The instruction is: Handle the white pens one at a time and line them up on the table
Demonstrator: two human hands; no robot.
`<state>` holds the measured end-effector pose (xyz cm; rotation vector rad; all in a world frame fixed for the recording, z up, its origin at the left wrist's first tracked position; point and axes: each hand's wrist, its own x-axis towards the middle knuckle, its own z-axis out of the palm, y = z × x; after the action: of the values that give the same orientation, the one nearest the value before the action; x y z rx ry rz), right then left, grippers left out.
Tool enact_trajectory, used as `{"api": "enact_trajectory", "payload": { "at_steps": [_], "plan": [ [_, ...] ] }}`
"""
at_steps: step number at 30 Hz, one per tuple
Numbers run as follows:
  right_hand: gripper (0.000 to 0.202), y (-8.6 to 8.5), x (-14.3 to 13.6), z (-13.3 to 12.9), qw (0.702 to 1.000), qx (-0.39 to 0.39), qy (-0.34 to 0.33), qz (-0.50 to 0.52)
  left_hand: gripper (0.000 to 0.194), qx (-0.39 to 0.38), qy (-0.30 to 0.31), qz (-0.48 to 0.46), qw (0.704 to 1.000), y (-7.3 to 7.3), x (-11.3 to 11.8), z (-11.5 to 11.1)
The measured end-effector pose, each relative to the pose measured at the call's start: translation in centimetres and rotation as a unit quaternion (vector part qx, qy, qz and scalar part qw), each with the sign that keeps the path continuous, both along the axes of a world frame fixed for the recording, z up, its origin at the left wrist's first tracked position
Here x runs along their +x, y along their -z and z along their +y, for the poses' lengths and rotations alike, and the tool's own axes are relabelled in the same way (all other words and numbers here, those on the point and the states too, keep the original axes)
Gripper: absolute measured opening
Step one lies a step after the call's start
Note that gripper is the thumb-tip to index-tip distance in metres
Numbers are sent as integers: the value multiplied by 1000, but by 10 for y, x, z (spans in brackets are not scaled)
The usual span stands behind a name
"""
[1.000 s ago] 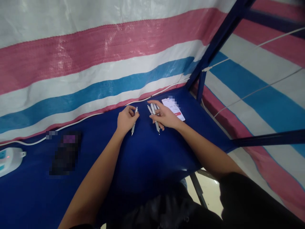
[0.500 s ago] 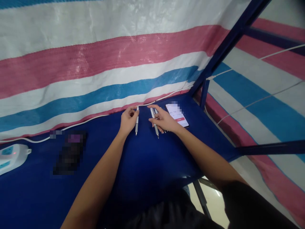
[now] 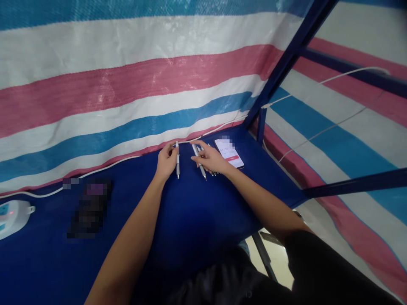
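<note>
1. Blue table, striped tarp behind.
2. My left hand pinches one pen, left of the phone.
3. My right hand lies loosely open over the other pens, nearer the phone.
4. A careless nudge could roll those loose pens away.

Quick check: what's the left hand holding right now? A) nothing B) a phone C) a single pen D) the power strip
C: the left hand pinches one pen, while the phone lies beyond the right hand and the power strip sits far left.
</note>
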<state>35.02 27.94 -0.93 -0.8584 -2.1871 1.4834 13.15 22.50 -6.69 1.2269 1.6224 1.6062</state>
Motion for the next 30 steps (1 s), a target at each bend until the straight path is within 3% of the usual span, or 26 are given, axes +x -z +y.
{"api": "enact_trajectory", "payload": {
  "at_steps": [4, 8, 11, 14, 17, 21, 26, 30],
  "plan": [
    [66, 5, -1, 3, 980, 191, 18, -57, 26, -6, -2, 6, 1000, 1, -1, 1],
    [55, 15, -5, 7, 921, 370, 44, -114, 25, -11, -1, 6, 1000, 2, 0, 2],
    [52, 19, -5, 10, 888, 426, 69, -162, 25, -14, 0, 0, 1000, 1, 1, 2],
    [47, 15, -2, 7, 881, 429, 95, -175, 24, -12, -2, -2, 1000, -2, 1, 2],
    [36, 4, -1, -7, 891, 414, 114, -150, 19, -5, -13, -20, 1000, -8, 3, -1],
    [43, -12, -1, -34, 933, 340, 66, -97, 20, 0, -6, -143, 990, -20, 17, -8],
    [47, -18, 1, -48, 988, 125, -12, -89, 40, 8, 67, -236, 969, -36, 39, -19],
    [52, -11, 7, -35, 996, -65, -50, 25, 44, 4, 139, -254, 957, -44, 36, -22]
  ]
}}
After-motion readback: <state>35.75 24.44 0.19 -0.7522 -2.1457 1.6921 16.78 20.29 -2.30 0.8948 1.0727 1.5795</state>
